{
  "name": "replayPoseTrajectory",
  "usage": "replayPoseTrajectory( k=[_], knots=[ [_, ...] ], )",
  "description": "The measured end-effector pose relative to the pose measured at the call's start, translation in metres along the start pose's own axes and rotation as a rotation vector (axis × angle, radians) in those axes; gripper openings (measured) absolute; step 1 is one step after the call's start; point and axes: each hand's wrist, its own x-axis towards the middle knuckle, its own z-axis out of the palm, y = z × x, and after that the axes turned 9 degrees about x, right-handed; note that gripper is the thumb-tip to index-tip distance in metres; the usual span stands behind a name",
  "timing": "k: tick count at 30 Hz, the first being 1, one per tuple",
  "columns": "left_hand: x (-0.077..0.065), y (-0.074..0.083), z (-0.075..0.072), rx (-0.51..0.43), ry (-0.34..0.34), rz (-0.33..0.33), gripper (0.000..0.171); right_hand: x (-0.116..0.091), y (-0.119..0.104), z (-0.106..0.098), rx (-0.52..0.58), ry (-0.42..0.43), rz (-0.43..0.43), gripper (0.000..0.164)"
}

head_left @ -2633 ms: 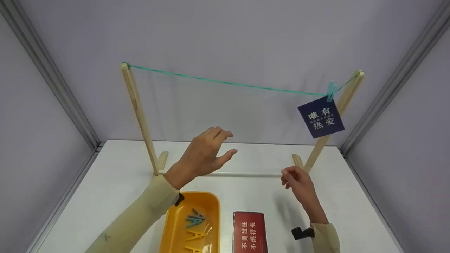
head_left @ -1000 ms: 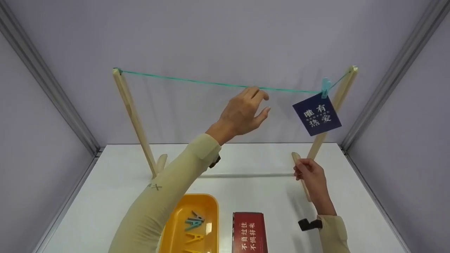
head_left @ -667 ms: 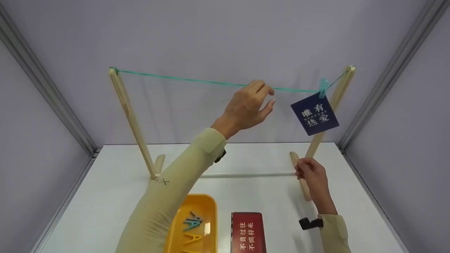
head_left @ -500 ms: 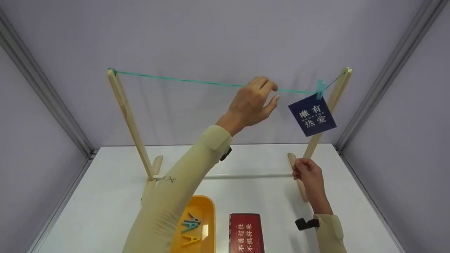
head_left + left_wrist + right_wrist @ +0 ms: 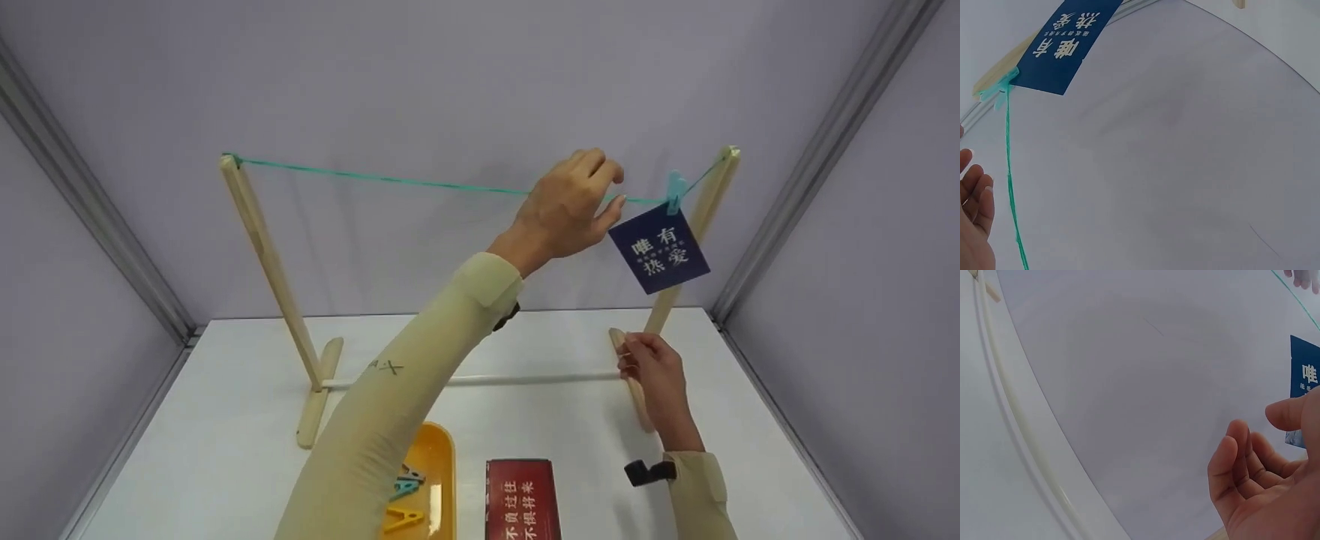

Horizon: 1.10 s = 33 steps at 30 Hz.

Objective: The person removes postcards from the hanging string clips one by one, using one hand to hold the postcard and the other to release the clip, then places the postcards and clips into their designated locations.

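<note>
My left hand is raised at the green cord, just left of a light-blue clothespin. Its fingers are bent loosely, thumb apart, with nothing between them. That clothespin clips a dark blue square card with white characters to the cord, and the card hangs tilted. Lower down, my right hand hovers in front of the right post's foot. In the right wrist view the right hand shows loosely curled fingers, thumb apart, and an unfilled palm. The card appears beyond its thumb.
Wooden posts, left and right, carry the cord, joined below by a white rod. A yellow tray with several clothespins, partly behind my left sleeve, and a red box sit on the white table.
My left hand has risen and moved right along the cord toward the clothespin. My right hand rose slightly at first and then stayed about there. The whole view has shifted a little.
</note>
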Motion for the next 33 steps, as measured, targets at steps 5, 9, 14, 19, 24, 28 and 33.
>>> replayPoseTrajectory(
  k=[5,9,14,19,24,28,33],
  knots=[
    [0.011,0.002,-0.002,0.055,-0.095,-0.029,0.038,0.005,-0.003,0.002,-0.012,-0.016,-0.003,0.030],
    [0.022,0.006,-0.002,0.099,-0.175,-0.046,0.045,0.008,-0.006,0.003,-0.007,-0.025,-0.028,0.038],
    [0.031,0.011,-0.005,0.115,-0.232,-0.068,0.052,0.009,-0.009,0.009,0.021,-0.053,-0.045,0.038],
    [0.036,0.015,-0.010,0.134,-0.283,-0.071,0.059,0.012,-0.013,0.013,0.024,-0.073,-0.059,0.035],
    [0.044,0.017,-0.016,0.192,-0.372,-0.057,0.070,0.014,-0.019,0.018,0.030,-0.084,-0.061,0.037],
    [0.053,0.017,-0.017,0.230,-0.426,-0.057,0.075,0.015,-0.023,0.023,0.070,-0.090,-0.073,0.036],
    [0.062,0.023,-0.015,0.216,-0.456,-0.084,0.074,0.018,-0.029,0.022,0.112,-0.106,-0.089,0.038]
  ],
)
